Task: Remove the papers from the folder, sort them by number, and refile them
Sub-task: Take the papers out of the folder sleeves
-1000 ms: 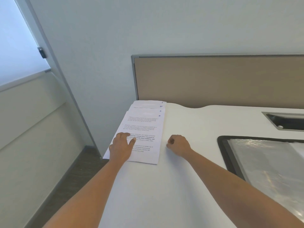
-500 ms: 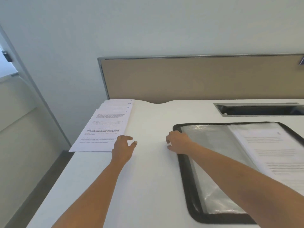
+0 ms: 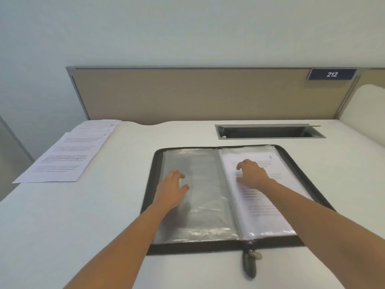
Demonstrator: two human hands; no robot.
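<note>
A black zip folder (image 3: 155,161) lies open on the white desk. Its left side shows an empty clear sleeve (image 3: 200,197). Its right side holds a printed sheet (image 3: 264,205) marked with a handwritten number near the top right corner. My left hand (image 3: 171,191) rests over the left sleeve, fingers loosely spread and holding nothing. My right hand (image 3: 252,174) lies on the printed sheet with fingers slightly curled and gripping nothing. A fanned stack of removed papers (image 3: 68,155) lies at the desk's far left corner, apart from both hands.
A tan partition panel (image 3: 187,94) with a "212" label (image 3: 331,74) runs along the back of the desk. A recessed cable tray (image 3: 268,132) sits behind the folder. The desk's left edge (image 3: 8,195) drops off just past the papers. The folder's zip pull (image 3: 250,263) points toward me.
The view has swung right from the paper stack to the folder. My left hand left the stack and moved onto the left sleeve; my right hand moved onto the printed sheet.
</note>
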